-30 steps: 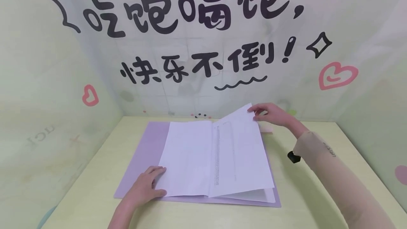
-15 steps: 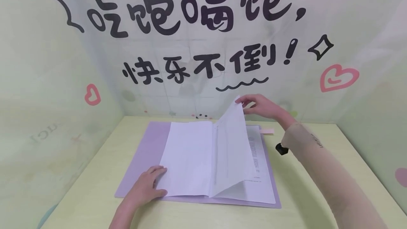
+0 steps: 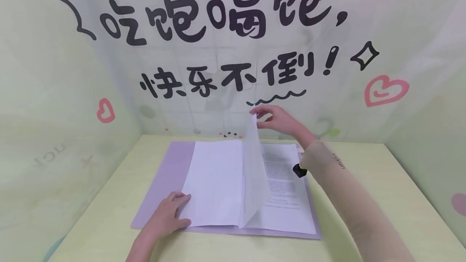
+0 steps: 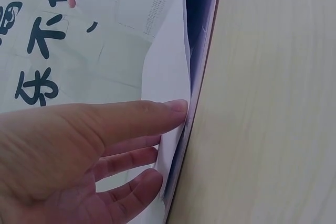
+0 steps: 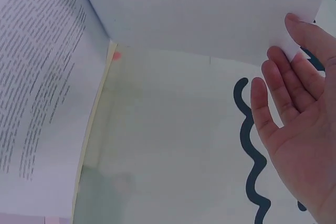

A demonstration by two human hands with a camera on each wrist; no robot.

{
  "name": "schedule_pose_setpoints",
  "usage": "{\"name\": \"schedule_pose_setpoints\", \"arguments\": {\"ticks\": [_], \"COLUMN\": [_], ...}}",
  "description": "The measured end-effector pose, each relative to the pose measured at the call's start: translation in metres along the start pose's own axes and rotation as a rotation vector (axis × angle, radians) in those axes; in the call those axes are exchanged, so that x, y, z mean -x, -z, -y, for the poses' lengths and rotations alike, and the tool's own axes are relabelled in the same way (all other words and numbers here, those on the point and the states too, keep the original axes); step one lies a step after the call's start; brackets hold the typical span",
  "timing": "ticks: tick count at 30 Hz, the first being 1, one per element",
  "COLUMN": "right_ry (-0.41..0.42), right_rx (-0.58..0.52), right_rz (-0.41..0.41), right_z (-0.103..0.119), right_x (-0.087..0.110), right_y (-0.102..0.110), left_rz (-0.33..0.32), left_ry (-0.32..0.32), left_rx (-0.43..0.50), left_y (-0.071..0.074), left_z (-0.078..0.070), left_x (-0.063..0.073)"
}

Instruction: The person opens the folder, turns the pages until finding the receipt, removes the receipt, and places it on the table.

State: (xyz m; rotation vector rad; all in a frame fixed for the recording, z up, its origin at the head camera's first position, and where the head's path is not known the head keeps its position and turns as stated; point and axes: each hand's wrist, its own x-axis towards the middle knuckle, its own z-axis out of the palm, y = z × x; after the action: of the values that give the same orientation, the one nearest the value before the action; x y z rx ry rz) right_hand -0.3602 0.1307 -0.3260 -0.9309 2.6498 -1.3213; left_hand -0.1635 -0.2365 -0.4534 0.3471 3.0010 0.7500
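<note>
A pale tabletop (image 3: 105,213) with faint grain runs back to a pale back wall (image 3: 196,116). That wall bears two rows of black lettering (image 3: 236,67), the lower ending in an exclamation mark (image 3: 331,60), with a wavy line (image 3: 280,96) underneath. To the right is a four-pointed star outline (image 3: 365,55) above a large pink heart (image 3: 382,93). A smaller heart (image 3: 106,110) marks the left wall (image 3: 54,112), a mauve spot (image 3: 459,204) the right wall (image 3: 429,132).
</note>
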Motion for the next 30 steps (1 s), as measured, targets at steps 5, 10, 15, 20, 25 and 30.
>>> {"name": "schedule_pose_setpoints", "arguments": {"ticks": [5, 10, 15, 20, 25, 30], "right_ry": [-0.002, 0.006, 0.01, 0.022, 0.029, 0.021], "right_rx": [-0.052, -0.099, -0.14, -0.179, -0.179, -0.148], "right_rz": [-0.021, -0.058, -0.078, -0.084, -0.085, -0.054], "right_z": [0.008, 0.013, 0.019, 0.02, 0.022, 0.024], "right_x": [-0.013, -0.026, -0.036, -0.047, -0.056, -0.062], "right_y": [-0.018, -0.037, -0.06, -0.084, -0.103, -0.121], "left_rz": [-0.003, 0.005, 0.008, 0.006, 0.002, 0.007], "left_ry": [0.004, 0.017, 0.017, 0.008, -0.017, -0.053], "left_rx": [0.002, 0.006, 0.008, -0.018, -0.02, 0.018], "left_y": [0.0, 0.001, 0.001, 0.001, 0.002, 0.006], "left_z": [-0.002, -0.002, -0.001, 0.001, 0.003, 0.009], "left_x": [0.0, -0.001, -0.001, -0.001, -0.001, -0.001]}}
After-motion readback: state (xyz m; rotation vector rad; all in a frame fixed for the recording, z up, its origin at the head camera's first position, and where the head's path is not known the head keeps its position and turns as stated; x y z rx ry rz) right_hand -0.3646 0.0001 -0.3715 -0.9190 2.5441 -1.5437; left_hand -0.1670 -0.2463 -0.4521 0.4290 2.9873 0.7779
